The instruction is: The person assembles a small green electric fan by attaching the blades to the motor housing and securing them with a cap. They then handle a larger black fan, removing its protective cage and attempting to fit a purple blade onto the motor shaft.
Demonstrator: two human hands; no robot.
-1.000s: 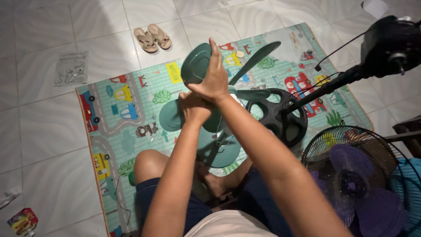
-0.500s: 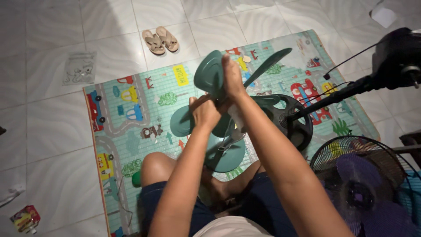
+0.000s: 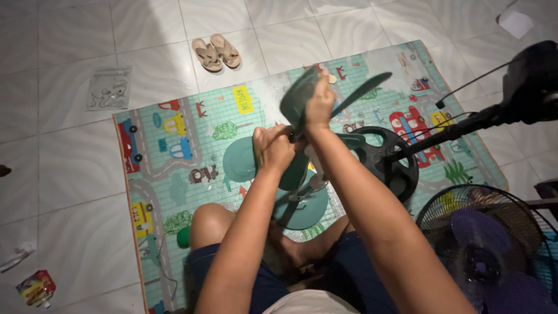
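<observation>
A dark green fan blade set [image 3: 302, 200] is held up above my lap over the play mat. My left hand [image 3: 272, 146] is closed around its hub area, with a round blade showing to the left. Higher up, my right hand [image 3: 319, 104] grips the upper blade near its edge. A narrow blade sticks out to the upper right. My bare knees and dark shorts are below.
A colourful road-pattern play mat [image 3: 174, 145] covers the tiled floor. A black fan stand with round base [image 3: 388, 160] lies to the right, its motor head [image 3: 532, 81] at far right. A fan with purple blades in a wire guard [image 3: 485, 244] sits at lower right. Sandals [image 3: 216, 52] lie beyond.
The blade set has turned in my hands, so the upper blade now shows more edge-on. My right hand slid along it to the right. The view shifted slightly.
</observation>
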